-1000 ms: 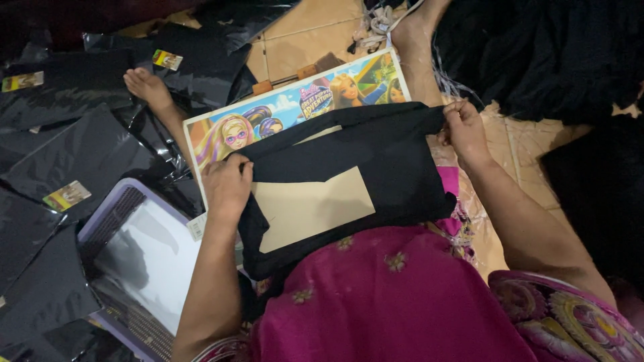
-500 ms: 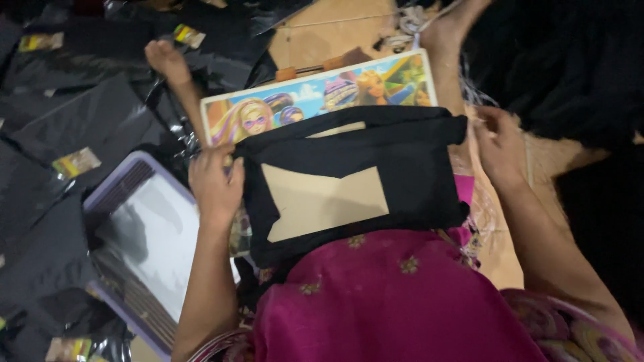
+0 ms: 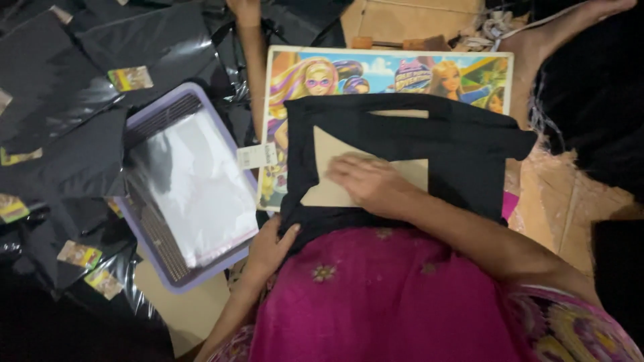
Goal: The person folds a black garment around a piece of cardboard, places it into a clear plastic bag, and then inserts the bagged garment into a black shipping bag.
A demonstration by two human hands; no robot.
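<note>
Garment (image 3: 463,154), black, folded over cardboard (image 3: 329,194)

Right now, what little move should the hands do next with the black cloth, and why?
Probably fold the cloth's loose right flap over the tan card. The right hand lies flat, pressing the card onto the black cloth, and the left hand grips the cloth's bottom left edge, so it looks pinned. The left side already wraps over the card; the right side spreads out.
</note>
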